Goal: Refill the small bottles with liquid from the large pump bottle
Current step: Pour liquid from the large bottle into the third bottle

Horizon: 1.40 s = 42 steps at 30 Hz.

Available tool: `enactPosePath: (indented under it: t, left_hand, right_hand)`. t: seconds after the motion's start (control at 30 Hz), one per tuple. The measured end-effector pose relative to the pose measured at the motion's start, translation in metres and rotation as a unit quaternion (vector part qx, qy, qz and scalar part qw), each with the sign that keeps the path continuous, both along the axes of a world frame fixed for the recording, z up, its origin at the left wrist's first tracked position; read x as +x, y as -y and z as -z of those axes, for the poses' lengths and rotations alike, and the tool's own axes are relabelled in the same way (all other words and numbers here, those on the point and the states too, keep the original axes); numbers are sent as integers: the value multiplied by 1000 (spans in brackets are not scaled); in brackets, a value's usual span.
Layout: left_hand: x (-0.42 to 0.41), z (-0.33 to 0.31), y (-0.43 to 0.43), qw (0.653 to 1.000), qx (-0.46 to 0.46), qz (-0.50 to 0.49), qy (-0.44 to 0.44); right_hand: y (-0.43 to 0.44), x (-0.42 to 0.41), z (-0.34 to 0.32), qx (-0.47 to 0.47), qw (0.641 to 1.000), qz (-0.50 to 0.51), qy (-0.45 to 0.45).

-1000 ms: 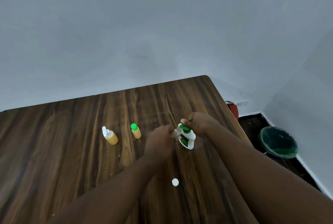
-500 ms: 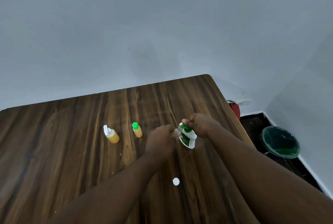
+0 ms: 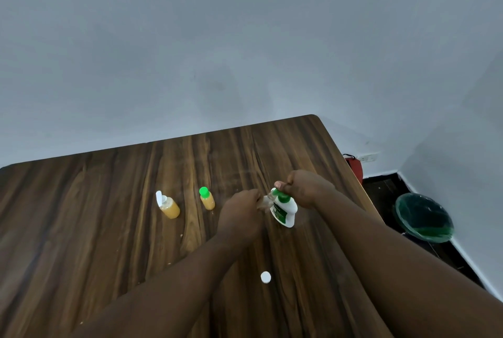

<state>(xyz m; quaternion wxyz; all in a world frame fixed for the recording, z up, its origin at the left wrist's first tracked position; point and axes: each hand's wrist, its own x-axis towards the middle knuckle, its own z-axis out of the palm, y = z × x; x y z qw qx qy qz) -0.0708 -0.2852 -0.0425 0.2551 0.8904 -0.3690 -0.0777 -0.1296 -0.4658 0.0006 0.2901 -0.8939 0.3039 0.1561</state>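
Observation:
A white pump bottle (image 3: 284, 211) with a green pump head stands on the wooden table (image 3: 109, 215). My right hand (image 3: 306, 188) rests on top of the pump head, fingers curled over it. My left hand (image 3: 241, 211) grips a small clear bottle (image 3: 265, 201) held right at the pump's spout; most of that bottle is hidden by my fingers. Two small bottles of orange liquid stand to the left: one with an open white flip cap (image 3: 167, 205), one with a green cap (image 3: 206, 198). A loose white cap (image 3: 265, 277) lies nearer to me.
The table's right edge runs close beside my right arm. Beyond it on the dark floor stands a green bin (image 3: 424, 218), and a red object (image 3: 356, 169) sits by the wall socket. Pale walls rise behind the table.
Both hands and the pump bottle stay in nearly the same place; only the view shifts slightly.

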Motion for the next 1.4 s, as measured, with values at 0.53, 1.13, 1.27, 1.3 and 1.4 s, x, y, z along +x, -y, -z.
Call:
enactPosePath:
  t: [0.53,1.13,1.27,1.3,1.4]
  left_hand:
    - [-2,-1,3,1000,-1,-2,-10]
    - [1,4,1,1000,-1,0,-4]
    - [-1,3,3,1000,-16,4,-8]
    - [0,2,4,1000,-14,5,-4]
    - [0,2,3,1000,-6,1,-5]
  right_hand:
    - [-4,-2,3,-39,999,-8,-18]
    - [-3,-2,3,-16,1000,-7,-21]
    - [2,3,0,-10,1000,-5,-21]
    - [3,3,-1,-11,1000,-7,-20]
    - [0,1,0,-4,1000,-5,-19]
